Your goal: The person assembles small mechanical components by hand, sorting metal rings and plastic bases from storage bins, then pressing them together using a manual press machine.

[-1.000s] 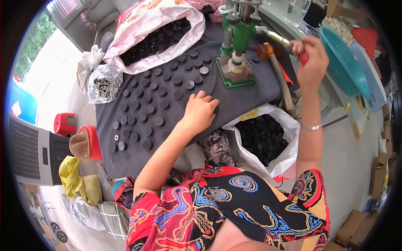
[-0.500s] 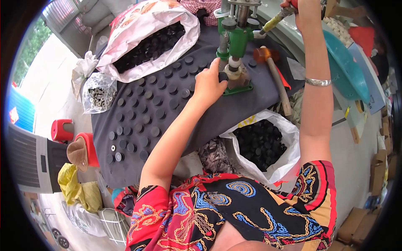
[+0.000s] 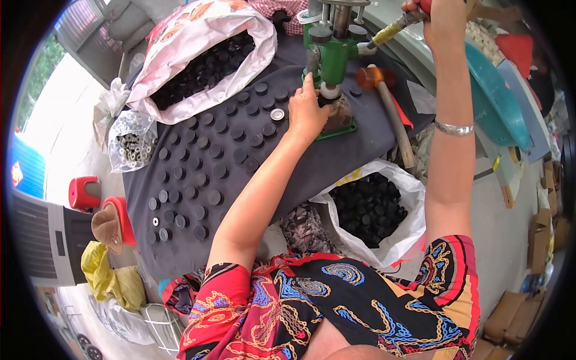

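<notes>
A green hand press (image 3: 333, 60) stands on the dark cloth with a white plunger tip (image 3: 329, 92) low over its base. My left hand (image 3: 308, 112) is against the press's left side, index finger stretched up and thumb pointing at the base, the fingers apart. What lies between them under the plunger is partly hidden. High on the right, my right hand (image 3: 443, 23) is closed round the red-ended lever handle (image 3: 396, 30) of the press. Several round black caps (image 3: 221, 171) lie spread over the cloth, and a silver-faced cap (image 3: 277, 114) sits beside my left hand.
A large white sack (image 3: 138, 90) of black caps is at the back left, by a clear bag (image 3: 114, 153) of small rings. Another white bag (image 3: 414, 231) of caps sits near me. A mallet (image 3: 393, 120) lies right of the press; a teal basin (image 3: 492, 102) is farther right.
My left hand has shifted so its thumb is closer to the press base, and the silver-faced cap beside it now shows. My right hand keeps its hold on the lever. The view has shifted slightly.
</notes>
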Action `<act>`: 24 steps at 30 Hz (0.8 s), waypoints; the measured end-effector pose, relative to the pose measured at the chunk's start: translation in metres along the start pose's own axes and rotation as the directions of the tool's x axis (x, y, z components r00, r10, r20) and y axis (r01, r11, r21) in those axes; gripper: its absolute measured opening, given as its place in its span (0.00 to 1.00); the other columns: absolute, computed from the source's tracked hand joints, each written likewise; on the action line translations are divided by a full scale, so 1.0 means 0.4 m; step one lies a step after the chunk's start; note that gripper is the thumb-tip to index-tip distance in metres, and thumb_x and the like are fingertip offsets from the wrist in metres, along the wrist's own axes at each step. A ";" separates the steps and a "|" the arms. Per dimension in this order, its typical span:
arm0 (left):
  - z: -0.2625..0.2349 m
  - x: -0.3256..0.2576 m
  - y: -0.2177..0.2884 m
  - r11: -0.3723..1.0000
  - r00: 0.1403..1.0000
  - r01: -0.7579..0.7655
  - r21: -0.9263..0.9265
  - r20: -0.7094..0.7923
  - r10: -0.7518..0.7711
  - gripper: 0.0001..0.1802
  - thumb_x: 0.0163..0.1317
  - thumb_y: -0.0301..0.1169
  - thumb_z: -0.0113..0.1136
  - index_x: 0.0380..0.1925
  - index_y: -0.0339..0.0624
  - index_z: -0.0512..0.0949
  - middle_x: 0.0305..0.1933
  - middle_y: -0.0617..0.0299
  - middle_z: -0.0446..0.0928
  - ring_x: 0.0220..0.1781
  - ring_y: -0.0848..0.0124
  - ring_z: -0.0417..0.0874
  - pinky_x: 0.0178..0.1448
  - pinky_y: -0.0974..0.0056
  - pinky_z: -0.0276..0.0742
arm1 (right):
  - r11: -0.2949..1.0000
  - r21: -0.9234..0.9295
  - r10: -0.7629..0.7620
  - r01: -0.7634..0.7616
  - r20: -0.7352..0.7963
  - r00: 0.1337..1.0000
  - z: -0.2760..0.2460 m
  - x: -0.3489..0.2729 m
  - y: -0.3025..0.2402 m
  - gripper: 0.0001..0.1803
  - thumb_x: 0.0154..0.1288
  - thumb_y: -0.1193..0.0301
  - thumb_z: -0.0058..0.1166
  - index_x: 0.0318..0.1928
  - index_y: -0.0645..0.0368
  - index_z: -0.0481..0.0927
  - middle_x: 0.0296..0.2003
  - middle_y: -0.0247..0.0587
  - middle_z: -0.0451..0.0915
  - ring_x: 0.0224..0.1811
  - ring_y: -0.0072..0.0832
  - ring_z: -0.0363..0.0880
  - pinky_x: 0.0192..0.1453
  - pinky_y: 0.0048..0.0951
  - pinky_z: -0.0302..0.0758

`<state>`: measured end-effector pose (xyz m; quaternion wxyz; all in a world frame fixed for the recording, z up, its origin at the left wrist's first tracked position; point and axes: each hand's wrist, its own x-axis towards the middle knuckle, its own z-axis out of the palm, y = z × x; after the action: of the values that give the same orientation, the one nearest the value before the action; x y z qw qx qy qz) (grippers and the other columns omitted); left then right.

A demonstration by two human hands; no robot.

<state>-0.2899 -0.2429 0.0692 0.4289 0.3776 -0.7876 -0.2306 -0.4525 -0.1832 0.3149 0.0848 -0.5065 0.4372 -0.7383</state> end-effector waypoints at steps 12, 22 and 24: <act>0.001 -0.006 -0.008 0.980 0.998 0.061 -0.187 -0.003 -0.062 0.47 0.41 0.28 0.69 0.63 0.31 0.57 0.45 0.50 0.80 0.47 0.50 0.79 0.54 0.55 0.73 | 0.944 0.240 -0.251 0.226 0.079 0.965 -0.121 -0.334 0.096 0.08 0.61 0.78 0.38 0.30 0.68 0.72 0.18 0.40 0.67 0.21 0.27 0.67 0.40 0.36 0.74; -0.279 -0.066 -0.135 0.973 0.996 0.094 0.211 -0.018 -0.092 0.14 0.48 0.29 0.60 0.37 0.42 0.83 0.37 0.53 0.82 0.44 0.56 0.81 0.51 0.56 0.75 | 0.964 0.149 -0.225 0.218 0.036 0.974 -0.140 -0.377 0.122 0.08 0.59 0.81 0.39 0.32 0.68 0.74 0.21 0.39 0.71 0.24 0.25 0.70 0.48 0.35 0.75; -0.289 -0.097 -0.115 0.944 0.995 0.050 0.327 0.070 -0.077 0.15 0.46 0.30 0.63 0.37 0.42 0.83 0.36 0.52 0.82 0.44 0.56 0.81 0.51 0.58 0.76 | 0.989 0.098 -0.117 0.110 0.072 0.990 -0.130 -0.300 0.073 0.10 0.58 0.80 0.39 0.32 0.70 0.76 0.19 0.39 0.71 0.23 0.24 0.70 0.44 0.32 0.77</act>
<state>-0.1600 -0.2448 0.0791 0.3208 0.4585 -0.8190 -0.1269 -0.4480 -0.1035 0.2073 0.0831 -0.5543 0.3686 -0.7416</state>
